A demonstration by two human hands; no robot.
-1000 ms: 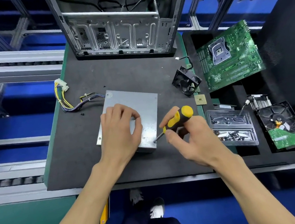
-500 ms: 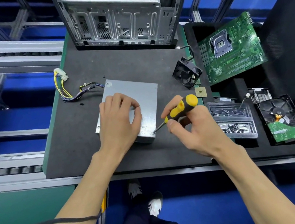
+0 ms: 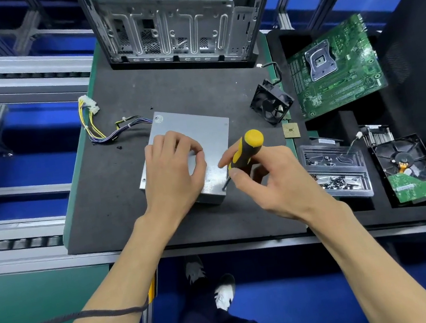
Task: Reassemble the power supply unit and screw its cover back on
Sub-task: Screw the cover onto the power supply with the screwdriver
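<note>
The grey metal power supply unit (image 3: pixel 201 127) lies flat on the black foam mat (image 3: pixel 103 204), its cover facing up. Its yellow and purple cable bundle (image 3: pixel 109 132) trails to the left. My left hand (image 3: pixel 172 172) presses on the cover with bent fingers, fingertips on the metal. My right hand (image 3: pixel 272 183) grips a black and yellow screwdriver (image 3: pixel 248 148). The tip of the screwdriver sits at the near right corner of the cover. The screw under the tip is hidden.
An open computer case (image 3: pixel 174 30) stands at the back of the mat. A black fan (image 3: pixel 271 104), a CPU chip (image 3: pixel 291 130), a green motherboard (image 3: pixel 335 67), a clear screw tray (image 3: pixel 336 168) and a hard drive (image 3: pixel 407 169) lie to the right. A loose black screw (image 3: pixel 118 147) lies left of the unit.
The screwdriver handle has tilted more upright while its tip stays at the same corner. My left hand keeps its place on the cover.
</note>
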